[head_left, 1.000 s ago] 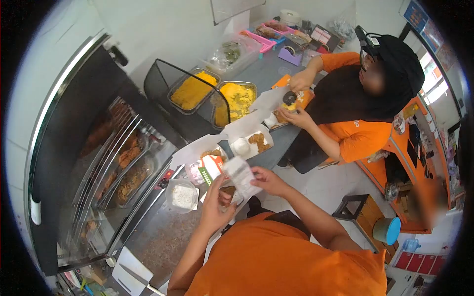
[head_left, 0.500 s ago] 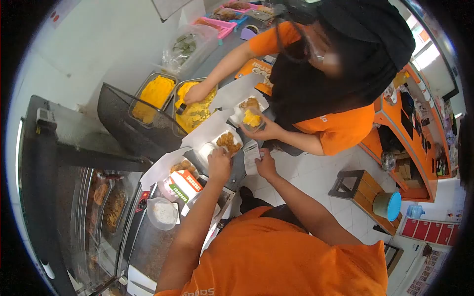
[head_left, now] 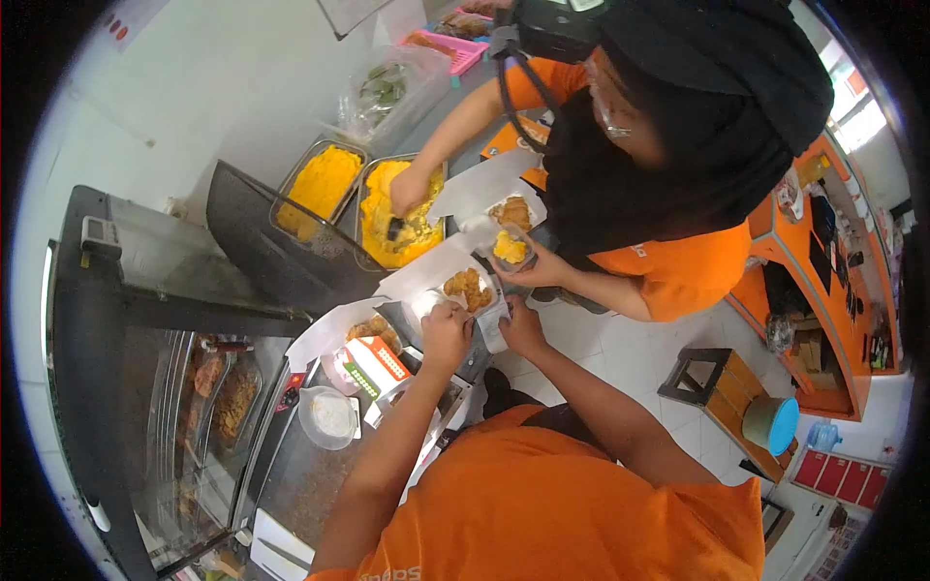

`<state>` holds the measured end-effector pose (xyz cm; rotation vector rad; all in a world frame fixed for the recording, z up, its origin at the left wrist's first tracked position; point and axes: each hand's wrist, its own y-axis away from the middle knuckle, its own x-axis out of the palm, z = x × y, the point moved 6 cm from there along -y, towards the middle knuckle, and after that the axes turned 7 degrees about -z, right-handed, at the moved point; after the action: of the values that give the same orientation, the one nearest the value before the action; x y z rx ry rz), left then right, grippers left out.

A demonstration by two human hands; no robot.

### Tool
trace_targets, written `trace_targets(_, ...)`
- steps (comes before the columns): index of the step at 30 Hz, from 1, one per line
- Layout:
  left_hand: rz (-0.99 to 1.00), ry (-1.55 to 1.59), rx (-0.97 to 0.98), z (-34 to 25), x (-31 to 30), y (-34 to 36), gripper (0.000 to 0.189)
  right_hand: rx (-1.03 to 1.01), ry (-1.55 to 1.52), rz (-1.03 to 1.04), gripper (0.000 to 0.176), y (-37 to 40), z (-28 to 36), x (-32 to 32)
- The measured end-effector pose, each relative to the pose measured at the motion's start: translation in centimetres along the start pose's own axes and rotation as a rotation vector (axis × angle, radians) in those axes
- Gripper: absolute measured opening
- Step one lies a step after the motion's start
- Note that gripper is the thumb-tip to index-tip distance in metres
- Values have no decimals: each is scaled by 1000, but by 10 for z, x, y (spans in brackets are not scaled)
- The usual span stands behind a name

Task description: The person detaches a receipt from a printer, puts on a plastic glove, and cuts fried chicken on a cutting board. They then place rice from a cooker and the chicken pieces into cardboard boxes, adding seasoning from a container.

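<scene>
- Paper [head_left: 490, 333], centre of frame, pinched by right hand [head_left: 524, 328].
- Left hand [head_left: 448, 335] at lower edge of box [head_left: 424, 271]; grip unclear.
- Step: seemingly box handling; next move calls for keeping food [head_left: 468, 288] undisturbed.

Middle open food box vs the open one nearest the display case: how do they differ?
Middle box has the left hand at its near side; the case-side box has no hand at it.
Middle box shows its brown pieces plainly; the case-side box's are partly hidden by a red-and-white carton.
Shared: both white, lids open.
</scene>
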<state>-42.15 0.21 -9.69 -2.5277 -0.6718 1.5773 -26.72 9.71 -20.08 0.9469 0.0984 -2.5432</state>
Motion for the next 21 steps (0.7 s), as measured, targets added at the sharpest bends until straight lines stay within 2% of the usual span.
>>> trace_targets(3,-10,-75,-24,5,2,1,13,-71,51,-57,52,-2,2,-3)
trace_targets(5,-28,-94,-30,7,-1,1,15,84,71,59,55,2,11,-21)
trace_targets(8,-9,-122,-36,3,-14,7,22,140,16,140,58,12,11,-39)
trace_targets(10,-135,-1,-81,-5,-47,17,29,159,-16,130,61,23,-2,-46)
trace_targets(11,-130,26,-133,-4,-57,32,34,171,-61,111,63,27,-10,-49)
trace_targets(13,-234,138,-108,-2,-83,62,30,199,-58,117,64,39,-29,-52)
trace_targets(15,-124,329,-336,11,-94,112,24,231,-50,132,64,53,-44,-50)
trace_targets(18,-137,293,-403,11,-132,191,21,326,35,257,58,72,-73,-35)
trace_targets(19,-146,229,-392,7,-145,221,21,270,114,454,54,82,-85,-17)
trace_targets(20,-149,221,-492,3,-155,251,20,208,192,648,51,91,-91,-3)
trace_targets(21,-152,212,-595,-1,-163,282,19,205,199,661,51,95,-91,1)
